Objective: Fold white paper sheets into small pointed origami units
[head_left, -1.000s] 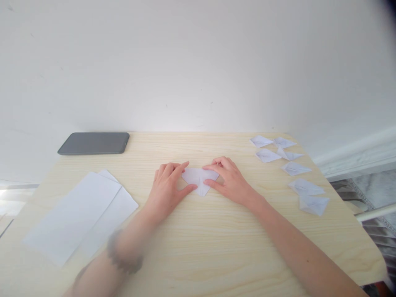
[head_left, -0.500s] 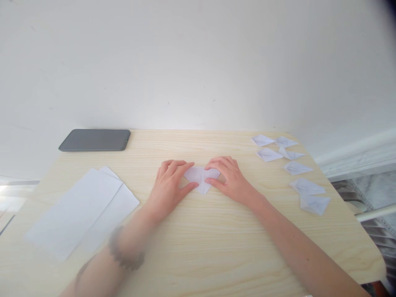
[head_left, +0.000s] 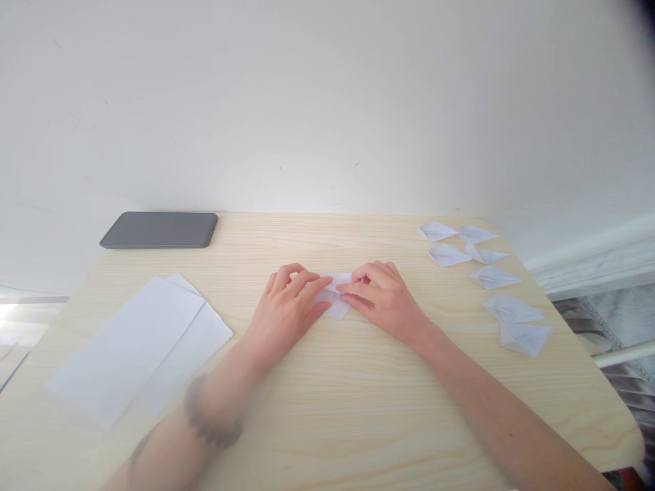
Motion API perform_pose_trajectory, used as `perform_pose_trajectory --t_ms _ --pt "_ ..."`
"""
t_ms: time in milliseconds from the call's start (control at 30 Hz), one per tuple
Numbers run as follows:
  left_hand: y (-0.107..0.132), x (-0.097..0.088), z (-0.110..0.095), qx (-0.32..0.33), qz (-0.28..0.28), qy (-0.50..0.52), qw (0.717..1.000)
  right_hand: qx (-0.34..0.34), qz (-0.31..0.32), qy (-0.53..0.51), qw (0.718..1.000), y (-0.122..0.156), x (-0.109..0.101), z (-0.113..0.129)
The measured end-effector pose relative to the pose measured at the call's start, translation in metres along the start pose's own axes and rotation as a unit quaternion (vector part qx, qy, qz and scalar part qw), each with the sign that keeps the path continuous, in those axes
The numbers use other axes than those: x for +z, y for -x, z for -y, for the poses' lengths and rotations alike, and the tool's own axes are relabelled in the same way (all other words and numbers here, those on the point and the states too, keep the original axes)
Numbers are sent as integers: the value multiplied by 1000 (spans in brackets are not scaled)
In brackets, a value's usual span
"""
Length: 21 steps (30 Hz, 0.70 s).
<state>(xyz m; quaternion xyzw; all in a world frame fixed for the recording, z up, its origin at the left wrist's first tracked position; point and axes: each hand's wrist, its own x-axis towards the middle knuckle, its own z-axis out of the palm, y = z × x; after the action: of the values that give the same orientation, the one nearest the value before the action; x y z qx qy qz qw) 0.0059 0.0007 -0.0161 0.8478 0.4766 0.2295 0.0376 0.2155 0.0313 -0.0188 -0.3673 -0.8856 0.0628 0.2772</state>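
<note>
On my head | above my side of the wood-grain tabletop (head_left: 383,409) | facing forward-down across it | close to it

Folded white paper (head_left: 338,311), one small piece, plain finish, several folds. Rests near the middle of the pale wood-grain tabletop (head_left: 327,402), straight edge toward the far side, narrow end toward the near side. Shows a bright band along the far edge, apparently a flap turned over, with a shadowed line just beneath. Tapers below that band to a short, blunt, angled near end. Pinched at left and right; side corners largely covered, exact outline there hidden from view.
</note>
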Motion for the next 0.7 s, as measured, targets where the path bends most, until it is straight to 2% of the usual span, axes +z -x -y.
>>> perform_pose_trajectory --t_ms 167,400,567,700 --pt "0 -2 -4 28 -22 -50 998 -43 18 10 999 3 -3 -3" --pt "0 -5 -12 36 -45 -89 994 -4 25 -3 1000 5 -11 -5" --pt "-3 -3 -14 -3 -36 -86 996 24 8 22 999 5 -9 -5" --pt "-3 0 -9 -66 -7 -85 994 62 26 -2 998 5 -4 -3"
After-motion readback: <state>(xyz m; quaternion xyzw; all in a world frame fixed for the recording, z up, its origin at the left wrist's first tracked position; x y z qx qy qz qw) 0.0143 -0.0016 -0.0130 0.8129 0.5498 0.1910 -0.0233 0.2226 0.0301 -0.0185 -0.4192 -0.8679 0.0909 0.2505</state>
